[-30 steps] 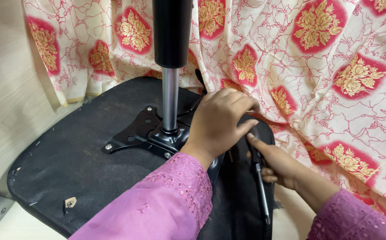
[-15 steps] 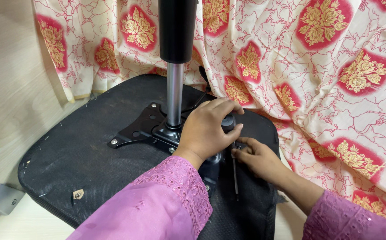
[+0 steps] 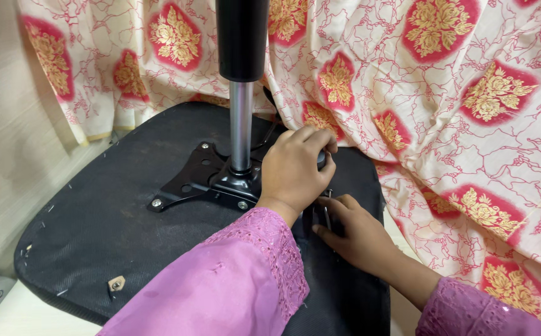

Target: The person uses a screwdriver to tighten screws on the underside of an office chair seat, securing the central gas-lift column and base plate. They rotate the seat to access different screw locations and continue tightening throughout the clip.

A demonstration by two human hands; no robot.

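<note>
1. Lying upside down across the lower left and centre: black chair seat [image 3: 96, 230], its metal mounting plate [image 3: 202, 180] and gas-lift column [image 3: 241, 81] rising at centre top.
2. Now pressing curled over the plate's right edge: left hand [image 3: 295, 171], shifted slightly lower than a moment ago.
3. Pinching a thin metal tool [image 3: 327, 208], now nearly hidden, lower centre-right: right hand [image 3: 357, 233], drawn closer under the left.
</note>
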